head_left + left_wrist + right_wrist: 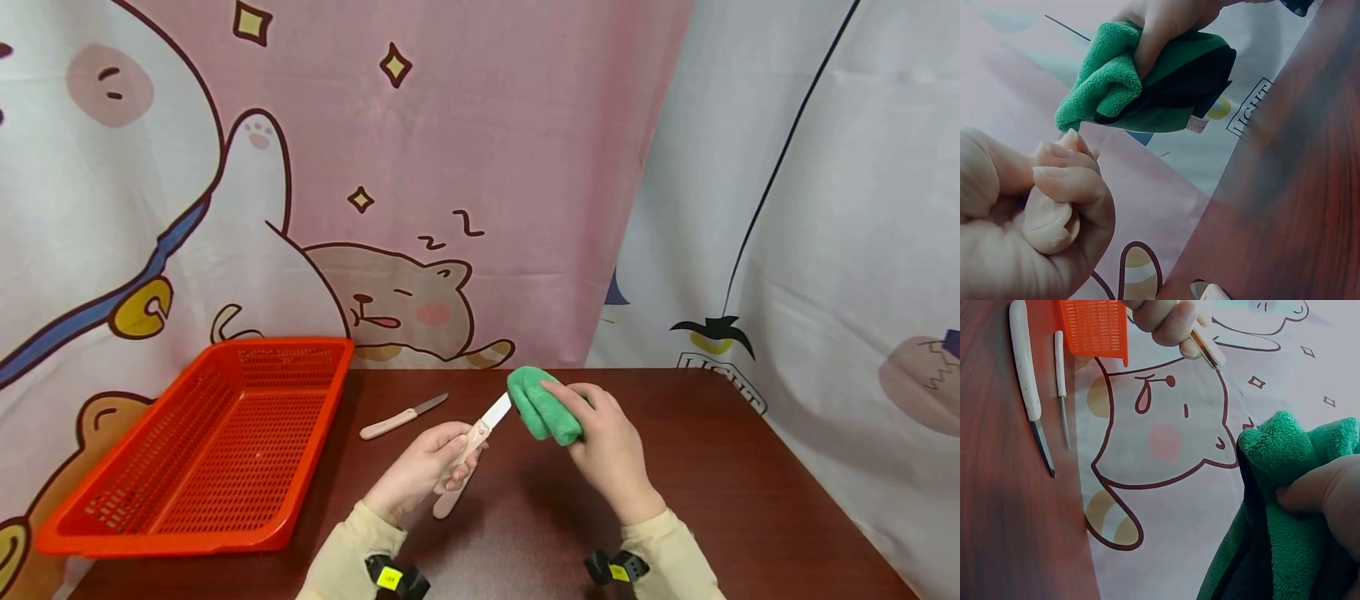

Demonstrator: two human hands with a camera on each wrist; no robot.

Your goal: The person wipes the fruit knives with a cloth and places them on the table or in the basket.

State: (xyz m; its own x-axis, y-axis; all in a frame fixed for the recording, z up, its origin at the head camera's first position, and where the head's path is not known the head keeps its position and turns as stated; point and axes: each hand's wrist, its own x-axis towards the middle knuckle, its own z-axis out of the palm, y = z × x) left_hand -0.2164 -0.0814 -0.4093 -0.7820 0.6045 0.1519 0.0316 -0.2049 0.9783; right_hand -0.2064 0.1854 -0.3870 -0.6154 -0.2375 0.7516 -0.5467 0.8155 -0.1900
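My left hand (420, 473) grips the pale handle of a small knife (495, 412), its blade slanting up to the right. A green cloth (542, 407), folded and dark on its other face in the wrist views, is held by my right hand (611, 458). The cloth covers the blade's tip; whether it presses on the blade I cannot tell. Under my left hand, a second knife (447, 502) lies on the table, partly hidden in the head view. Left of it lies a third knife (390, 423) with a pale handle, blade pointing away to the right.
An orange-red plastic basket (298, 467) with perforated walls stands at the left of the dark brown table (720, 483). Behind the table hangs a curtain (517, 167) printed with cartoon animals. A strapped device (396, 578) sits at each wrist.
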